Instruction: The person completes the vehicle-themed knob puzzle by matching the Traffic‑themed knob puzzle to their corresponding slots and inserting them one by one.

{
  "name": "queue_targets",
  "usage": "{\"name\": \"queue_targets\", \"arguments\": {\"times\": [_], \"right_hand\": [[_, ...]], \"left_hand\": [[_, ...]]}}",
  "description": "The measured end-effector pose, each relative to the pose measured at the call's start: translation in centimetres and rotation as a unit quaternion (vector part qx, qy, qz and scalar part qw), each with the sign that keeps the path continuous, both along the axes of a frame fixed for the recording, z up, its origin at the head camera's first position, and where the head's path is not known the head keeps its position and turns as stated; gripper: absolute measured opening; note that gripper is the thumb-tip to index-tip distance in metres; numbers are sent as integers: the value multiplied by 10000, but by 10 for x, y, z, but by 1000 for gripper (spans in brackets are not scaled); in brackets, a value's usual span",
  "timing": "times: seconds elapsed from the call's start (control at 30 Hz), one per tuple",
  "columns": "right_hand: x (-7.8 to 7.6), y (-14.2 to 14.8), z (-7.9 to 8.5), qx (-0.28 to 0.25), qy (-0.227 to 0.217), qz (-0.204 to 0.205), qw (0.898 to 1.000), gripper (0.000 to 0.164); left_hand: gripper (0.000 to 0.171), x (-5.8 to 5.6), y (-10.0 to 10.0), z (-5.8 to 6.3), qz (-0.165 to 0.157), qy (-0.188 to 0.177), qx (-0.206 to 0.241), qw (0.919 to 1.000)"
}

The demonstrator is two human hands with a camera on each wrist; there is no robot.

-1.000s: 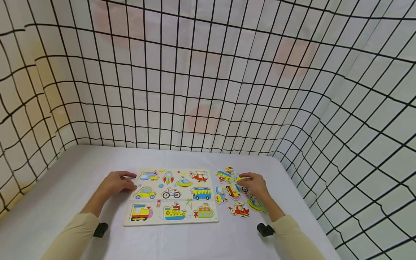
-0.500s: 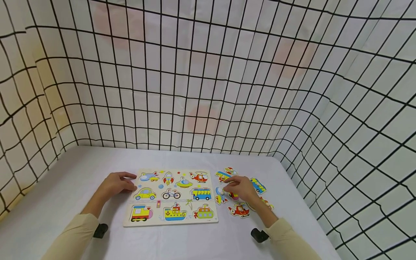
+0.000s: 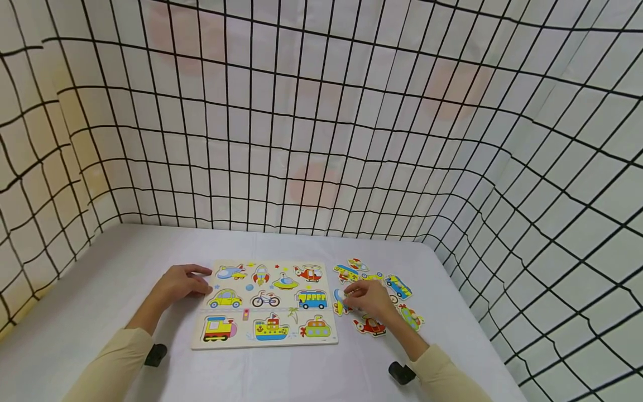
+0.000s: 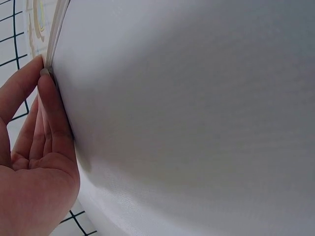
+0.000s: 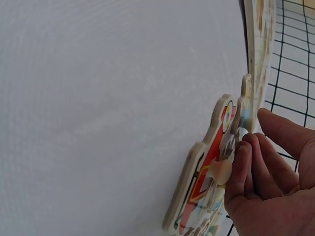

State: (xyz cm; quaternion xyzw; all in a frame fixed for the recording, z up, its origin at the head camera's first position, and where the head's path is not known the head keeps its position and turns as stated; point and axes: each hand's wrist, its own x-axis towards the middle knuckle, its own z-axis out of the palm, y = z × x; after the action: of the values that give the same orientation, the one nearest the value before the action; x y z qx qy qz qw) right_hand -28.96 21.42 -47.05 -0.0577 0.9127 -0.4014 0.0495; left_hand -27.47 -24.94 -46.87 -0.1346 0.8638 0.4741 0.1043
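Note:
In the head view, a wooden puzzle board [image 3: 244,335] with vehicle pictures lies on the white table. My left hand [image 3: 178,285] rests at its left edge. Fairly straight fingertips [image 4: 45,73] touch that edge in the left wrist view. My right hand [image 3: 373,301] is over the loose puzzle pieces right of the board, fingertips at the airplane piece [image 3: 339,300]. In the right wrist view, the thumb and fingers [image 5: 241,162] stand apart beside that piece; contact is unclear. A red helicopter piece [image 5: 202,179] with a round knob lies just below. The hand hides some pieces.
Around the right hand lie a biplane piece [image 3: 346,273], a bus piece [image 3: 399,287] and a submarine piece [image 3: 411,317], some overlapping others. A black grid net [image 3: 281,167] encloses the table's back and sides. Each wrist bears a small black camera [image 3: 401,373].
My right hand has moved left from the bus and bicycle pieces to the airplane piece, then slightly nearer to me. The left hand and the board have stayed put.

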Motion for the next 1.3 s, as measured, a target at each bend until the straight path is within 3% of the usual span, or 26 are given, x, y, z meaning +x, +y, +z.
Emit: {"name": "queue_targets", "arguments": {"times": [0.77,1.3], "right_hand": [[-2,-5,-15,-6,249,-200,9995,14],[-1,-8,-8,86,257,-190,9995,10]], "left_hand": [[63,-2,-1,-3,12,-6,-20,10000],[61,1,0,-1,1,5,33,10000]]}}
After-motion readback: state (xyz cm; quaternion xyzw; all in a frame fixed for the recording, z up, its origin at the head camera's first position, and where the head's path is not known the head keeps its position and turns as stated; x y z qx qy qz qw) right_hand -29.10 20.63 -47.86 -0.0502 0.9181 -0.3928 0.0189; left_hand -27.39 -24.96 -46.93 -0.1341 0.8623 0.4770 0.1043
